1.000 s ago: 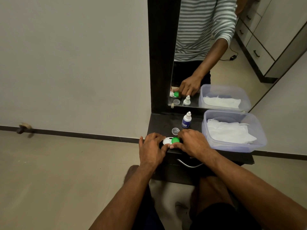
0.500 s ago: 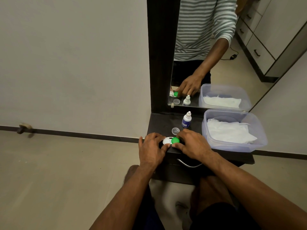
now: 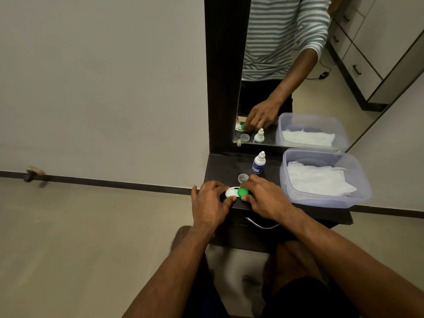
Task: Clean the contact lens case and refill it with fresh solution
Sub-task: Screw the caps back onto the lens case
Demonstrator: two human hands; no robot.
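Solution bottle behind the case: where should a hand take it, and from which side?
Grip the solution bottle round its blue-labelled body, not the narrow white nozzle. It stands upright; come from the front-left, since the plastic tub crowds its right and the mirror backs it. Mind the small clear cap in front.

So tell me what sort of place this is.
Probably a bedroom or dressing corner at home: a tall mirror stands on a small dark dresser against a plain wall, and the mirror reflects cupboard drawers. On the dresser lie a lens case, a solution bottle and a tub of tissues.
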